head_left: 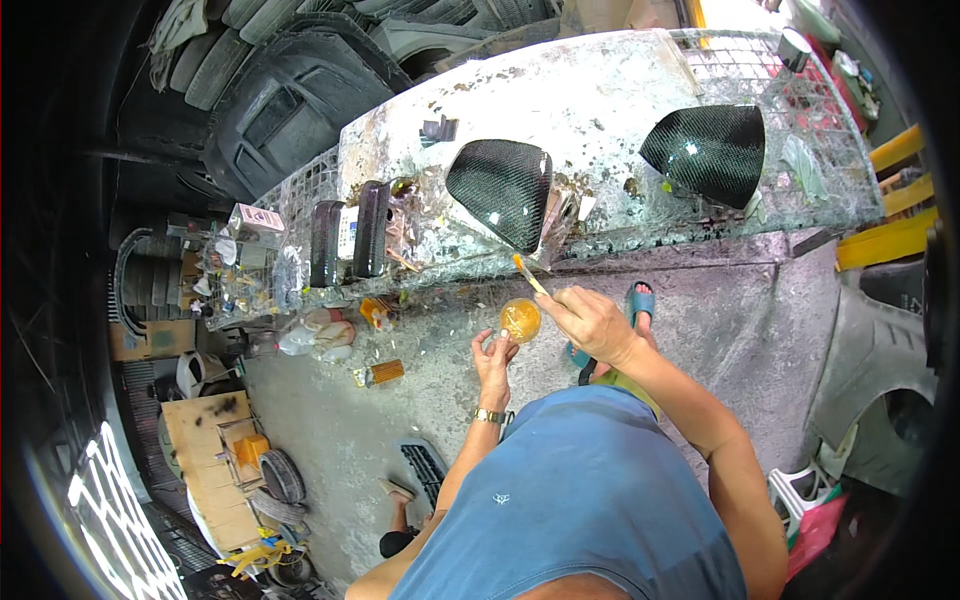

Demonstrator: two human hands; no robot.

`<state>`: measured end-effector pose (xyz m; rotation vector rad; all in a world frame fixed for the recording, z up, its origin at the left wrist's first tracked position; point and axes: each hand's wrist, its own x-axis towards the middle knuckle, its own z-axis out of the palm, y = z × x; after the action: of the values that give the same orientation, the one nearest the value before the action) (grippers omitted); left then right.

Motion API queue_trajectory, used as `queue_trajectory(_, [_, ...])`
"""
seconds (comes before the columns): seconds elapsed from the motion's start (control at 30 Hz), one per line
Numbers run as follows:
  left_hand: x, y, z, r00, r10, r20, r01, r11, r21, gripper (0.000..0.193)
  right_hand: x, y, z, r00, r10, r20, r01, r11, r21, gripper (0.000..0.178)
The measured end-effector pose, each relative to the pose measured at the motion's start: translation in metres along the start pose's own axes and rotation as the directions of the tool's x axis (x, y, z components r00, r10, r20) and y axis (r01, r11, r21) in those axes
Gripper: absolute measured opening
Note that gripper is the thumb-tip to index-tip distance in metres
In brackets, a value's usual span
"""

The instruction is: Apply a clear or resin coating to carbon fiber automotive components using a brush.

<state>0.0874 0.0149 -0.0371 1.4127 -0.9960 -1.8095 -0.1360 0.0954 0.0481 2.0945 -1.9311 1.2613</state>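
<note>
My left hand (492, 362) holds a small clear cup (521, 320) of amber liquid, its fingers around the near left side. A brush (527, 275) with orange-tinted bristles is pinched in my right hand (590, 325), just beyond the cup. The bristles point at the bench's front edge, close to the lower tip of a glossy black carbon-weave shell (503, 190). Farther right on the bench lies a second, similar shell (708, 152). To the left rest two narrow dark glossy pieces (371, 228) (325, 243).
The stained white bench (600, 90) has wire mesh at both ends. A white box (257, 222) stands at its left. An orange brush-like piece (382, 372) and plastic bags (318, 335) lie below. Yellow bars (890, 240) and a grey car panel (865, 350) are at right. Another person's foot (397, 490) shows lower left.
</note>
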Motion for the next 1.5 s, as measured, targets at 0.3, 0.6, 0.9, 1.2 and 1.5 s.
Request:
queue_trajectory(0.3, [-0.003,-0.005,-0.002,0.998,0.032,0.054,-0.037,0.995,0.090,0.048,-0.025,-0.001,-0.024,0.943,0.331,0.032,-0.332,0.936,0.116,0.032])
queue_trajectory(0.6, [-0.021,0.015,0.045,0.901,0.268,0.340,-0.281,0.960,-0.013,0.064,-0.042,-0.047,-0.103,0.691,0.718,-0.081,-0.607,0.638,0.474,0.015])
queue_trajectory(0.9, [-0.047,0.017,0.140,0.878,0.345,0.332,-0.400,0.909,0.112,0.064,-0.045,0.001,-0.124,0.954,0.284,0.092,-0.283,0.959,-0.019,0.014])
queue_trajectory(1.2, [-0.079,-0.007,0.243,0.965,0.199,0.173,-0.213,0.975,0.065,0.055,-0.060,0.084,-0.184,0.908,0.391,0.153,-0.416,0.887,0.200,0.013])
queue_trajectory(1.5, [-0.093,0.025,0.303,0.980,0.194,0.041,-0.189,0.976,-0.110,0.051,-0.039,0.158,-0.237,0.548,0.719,0.428,-0.605,-0.013,0.796,0.017])
